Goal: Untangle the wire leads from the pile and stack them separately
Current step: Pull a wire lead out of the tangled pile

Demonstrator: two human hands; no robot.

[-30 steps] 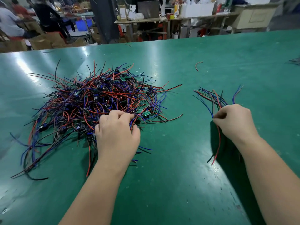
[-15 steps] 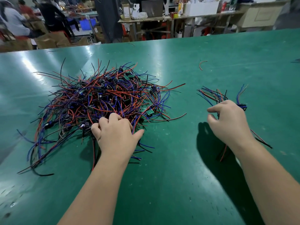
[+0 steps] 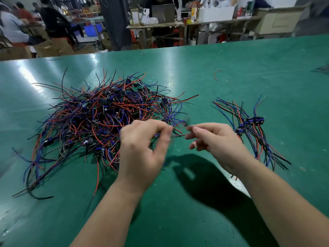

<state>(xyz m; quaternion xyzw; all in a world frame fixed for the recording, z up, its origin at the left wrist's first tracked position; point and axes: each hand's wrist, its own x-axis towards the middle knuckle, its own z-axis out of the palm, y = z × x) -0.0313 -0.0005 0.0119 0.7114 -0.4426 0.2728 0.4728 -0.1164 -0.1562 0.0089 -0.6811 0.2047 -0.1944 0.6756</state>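
A big tangled pile of red, blue, purple and black wire leads [image 3: 99, 118] with small green boards lies on the green table [image 3: 178, 202] at left centre. To the right, a small sorted stack of leads [image 3: 249, 127] lies fanned out, its dark connectors side by side. My left hand [image 3: 142, 148] is raised beside the pile's right edge and pinches one blurred wire lead [image 3: 179, 124] between thumb and forefinger. My right hand [image 3: 215, 139] is raised opposite, its fingertips at the lead's dark end. Blur hides whether they grip it.
A short stray red wire [image 3: 217, 74] lies farther back on the table. Some dark wires [image 3: 323, 69] show at the right edge. Beyond the table's far edge are workbenches, boxes and seated people.
My left hand has lifted out of the pile, pulling one lead up and to the right. My right hand has left the sorted stack and moved left to meet it.
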